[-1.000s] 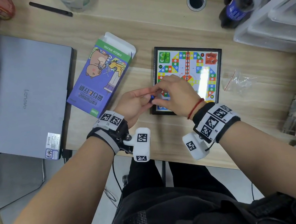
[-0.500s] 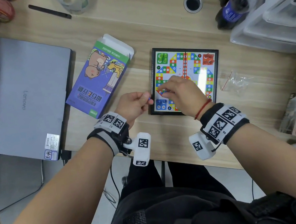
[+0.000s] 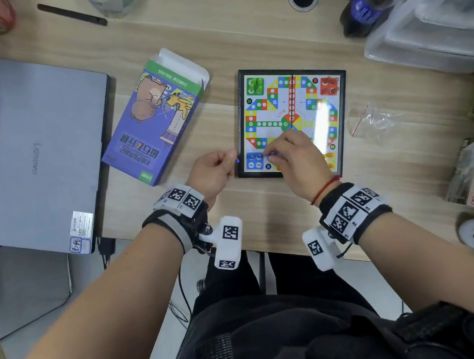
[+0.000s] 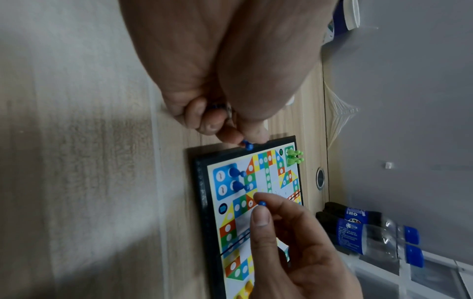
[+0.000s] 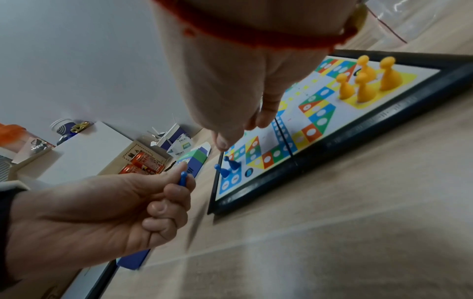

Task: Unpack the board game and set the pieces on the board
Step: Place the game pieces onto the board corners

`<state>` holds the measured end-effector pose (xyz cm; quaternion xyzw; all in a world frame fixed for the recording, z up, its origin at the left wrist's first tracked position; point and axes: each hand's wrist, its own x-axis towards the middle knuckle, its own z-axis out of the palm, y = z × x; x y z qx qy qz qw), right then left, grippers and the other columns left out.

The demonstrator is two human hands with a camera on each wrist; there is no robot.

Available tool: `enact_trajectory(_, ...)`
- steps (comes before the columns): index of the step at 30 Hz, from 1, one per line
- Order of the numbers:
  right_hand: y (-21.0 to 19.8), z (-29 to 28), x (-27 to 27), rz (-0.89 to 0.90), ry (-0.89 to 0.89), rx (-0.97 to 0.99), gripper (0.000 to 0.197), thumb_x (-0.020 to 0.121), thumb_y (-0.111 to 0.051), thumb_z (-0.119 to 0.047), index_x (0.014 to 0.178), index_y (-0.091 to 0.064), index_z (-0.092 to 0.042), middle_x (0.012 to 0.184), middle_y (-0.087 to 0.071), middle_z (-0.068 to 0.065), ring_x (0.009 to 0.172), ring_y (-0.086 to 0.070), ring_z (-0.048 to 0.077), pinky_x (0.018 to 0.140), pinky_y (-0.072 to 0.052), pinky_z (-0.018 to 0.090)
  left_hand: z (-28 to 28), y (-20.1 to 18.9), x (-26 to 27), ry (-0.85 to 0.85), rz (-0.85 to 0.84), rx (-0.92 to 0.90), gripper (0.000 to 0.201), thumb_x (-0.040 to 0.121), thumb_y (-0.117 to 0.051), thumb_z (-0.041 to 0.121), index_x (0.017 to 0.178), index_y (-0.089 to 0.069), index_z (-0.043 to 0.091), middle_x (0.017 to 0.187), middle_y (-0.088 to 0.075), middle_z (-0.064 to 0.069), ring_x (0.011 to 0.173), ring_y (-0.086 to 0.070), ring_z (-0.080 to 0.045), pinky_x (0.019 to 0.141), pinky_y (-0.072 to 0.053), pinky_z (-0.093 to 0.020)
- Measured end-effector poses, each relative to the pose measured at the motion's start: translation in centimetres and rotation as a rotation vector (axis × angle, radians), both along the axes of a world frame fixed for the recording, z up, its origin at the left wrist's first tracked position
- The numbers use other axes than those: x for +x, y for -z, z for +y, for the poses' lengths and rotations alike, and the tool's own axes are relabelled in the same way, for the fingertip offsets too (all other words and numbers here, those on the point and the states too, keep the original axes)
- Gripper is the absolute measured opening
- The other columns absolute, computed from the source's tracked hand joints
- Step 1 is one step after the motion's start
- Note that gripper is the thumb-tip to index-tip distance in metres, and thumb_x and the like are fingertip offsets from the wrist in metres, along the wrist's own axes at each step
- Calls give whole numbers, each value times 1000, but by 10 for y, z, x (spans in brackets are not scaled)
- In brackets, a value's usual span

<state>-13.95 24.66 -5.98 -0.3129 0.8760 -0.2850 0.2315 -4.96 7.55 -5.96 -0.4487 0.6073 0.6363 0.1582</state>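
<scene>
**Blue pawns going down, last of four colours**

Board [image 3: 294, 118] unfolded and flat near the desk's [image 3: 240, 43] front edge; box [image 3: 156, 120] emptied and lying just left of it, bag [image 3: 374, 120] slack and clear just right. Green pawns [image 4: 294, 156] standing in the board's far left corner, red pawns [image 3: 329, 85] in the far right, yellow pawns [image 5: 366, 77] in the near right corner. Two blue pawns [image 4: 236, 179] already upright in the near left home square, two circles there bare. Right hand [image 3: 294, 158] over that corner, thumb and forefinger pinching a third blue pawn [image 4: 261, 203] just above the board. Left hand [image 3: 213, 172] beside the board's left edge, curled, pinching the fourth blue pawn [image 5: 183, 178]. Judged nearly finished: only these two held pawns left to seat. Dice or other extras: none visible.
</scene>
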Motion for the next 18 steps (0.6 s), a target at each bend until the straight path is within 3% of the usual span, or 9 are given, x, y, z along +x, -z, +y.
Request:
enact_trajectory(4,0,2,6,-23,80,-21,8,86,-66,-13,94,-67,-10,87,-63,6,83,-58,19,76,-49,31,3,3,5,-62,-18,63,24,96,-59,29,82,-64,10,69,-55,1,41,-43,2,52,-34,-15)
enact_trajectory(7,3,1,12,-54,62,-11,9,85,-69,-16,93,-67,-11,83,-67,2,78,-57,14,73,-51,30,7,1,5,-132,-19,111,20,97,-57,18,103,-64,0,78,-60,-4,38,-45,5,45,-34,-7)
enact_trajectory(12,14,-4,16,-69,27,57,12,83,-71,-23,91,-68,-15,82,-68,0,79,-60,16,73,-51,31,10,-1,4,-208,-26,158,23,94,-61,14,109,-57,-4,80,-60,-9,37,-48,4,42,-34,-8)
enact_trajectory(15,15,-6,14,-49,46,80,14,82,-73,-25,91,-70,-15,81,-69,0,81,-59,18,72,-47,28,9,-2,4,-175,-16,199,18,95,-61,18,97,-57,1,81,-61,-10,36,-43,1,42,-31,-12)
enact_trajectory(18,14,-6,13,-22,52,86,16,81,-74,-26,91,-72,-14,80,-69,2,82,-58,20,71,-39,23,8,-2,4,-154,9,220,20,95,-61,19,80,-51,10,78,-61,-10,43,-49,2,45,-31,-14)
